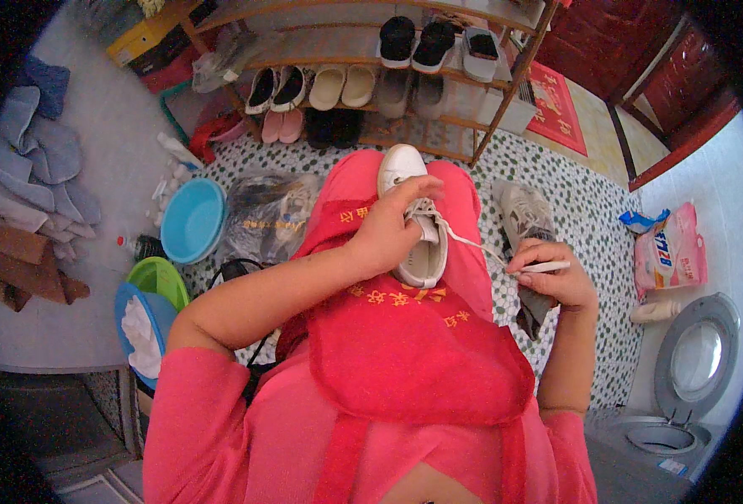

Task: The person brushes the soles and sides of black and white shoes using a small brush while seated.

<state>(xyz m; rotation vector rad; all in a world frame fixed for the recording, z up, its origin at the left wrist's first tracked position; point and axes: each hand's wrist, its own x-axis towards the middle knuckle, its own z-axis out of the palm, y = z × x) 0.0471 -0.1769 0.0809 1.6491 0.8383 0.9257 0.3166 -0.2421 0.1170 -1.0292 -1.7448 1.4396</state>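
Observation:
A white lace-up shoe [431, 255] rests on my lap over a red apron [422, 353], its toe pointing away from me. My left hand [391, 227] lies across the shoe's upper, gripping it near the tongue and lacing. From the eyelets a whitish shoelace [472, 242] stretches to the right, where my right hand [551, 271] pinches its end between thumb and fingers. The lace's loose end sticks out past those fingers. Beneath and beyond my right hand, another light-coloured shoe [526, 205] in clear plastic sits on the floor.
Ahead stands a wooden shoe rack [371, 63] with several pairs. At left are a blue basin [194, 220], a green basin [157, 277], a plastic-wrapped bundle [270, 214] and a grey table [50, 340] with folded cloths. At right are a pink detergent bag [671, 252] and a washing machine [649, 447] with its lid raised.

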